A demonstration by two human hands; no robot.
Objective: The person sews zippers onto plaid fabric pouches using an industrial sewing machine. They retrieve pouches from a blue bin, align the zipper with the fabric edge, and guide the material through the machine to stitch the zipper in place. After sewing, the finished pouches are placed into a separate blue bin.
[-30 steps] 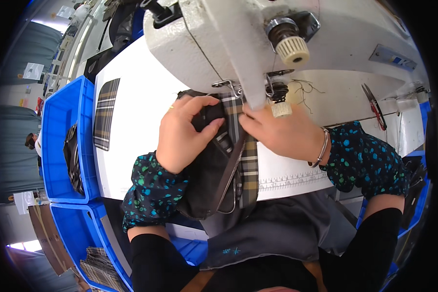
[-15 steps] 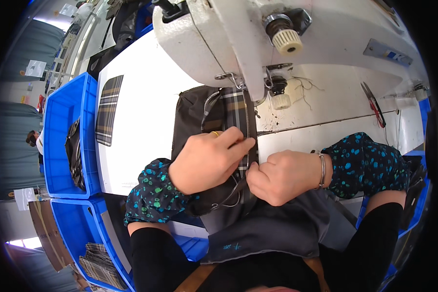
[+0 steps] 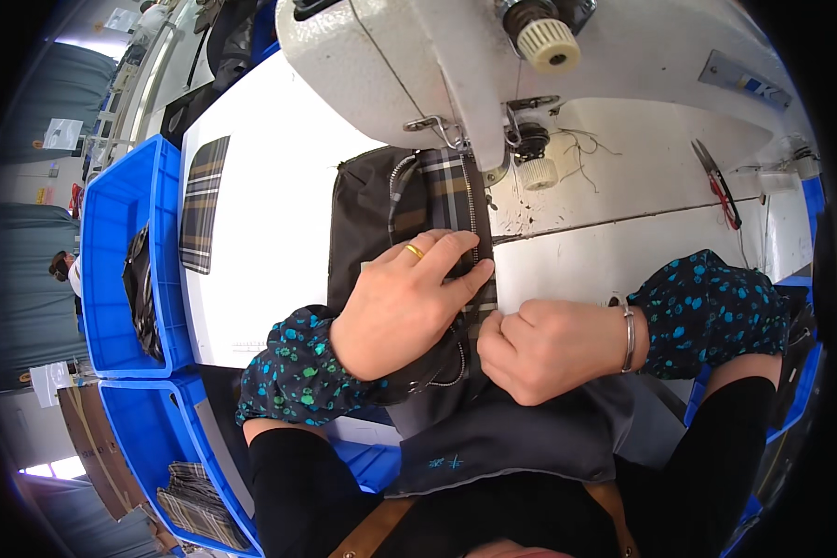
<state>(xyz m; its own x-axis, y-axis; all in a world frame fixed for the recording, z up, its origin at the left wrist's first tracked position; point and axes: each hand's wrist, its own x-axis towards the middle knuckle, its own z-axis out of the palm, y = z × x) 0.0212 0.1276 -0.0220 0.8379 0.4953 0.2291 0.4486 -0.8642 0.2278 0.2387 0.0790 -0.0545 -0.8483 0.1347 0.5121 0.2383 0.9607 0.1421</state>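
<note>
Under the white sewing machine head (image 3: 391,74), a dark brown fabric piece (image 3: 358,214) with a plaid panel (image 3: 442,186) and silver zipper (image 3: 471,205) lies at the presser foot. My left hand (image 3: 405,302) lies on it, fingers curved and apart, index finger and thumb resting near the zipper. My right hand (image 3: 544,353), lower and farther right, pinches the fabric strip along the zipper near the table's front edge, its fingertips partly hidden.
Two blue bins stand left (image 3: 99,260) (image 3: 130,409), holding dark and plaid pieces. A separate plaid piece (image 3: 205,205) lies on the white board (image 3: 270,130). Red-handled scissors (image 3: 716,181) and thread scraps lie right of the needle. A person (image 3: 63,268) is at the far left.
Both my hands have moved from beside the needle toward me, right hand furthest down along the zipper. The zipper now lies straighter, exposed up to the presser foot.
</note>
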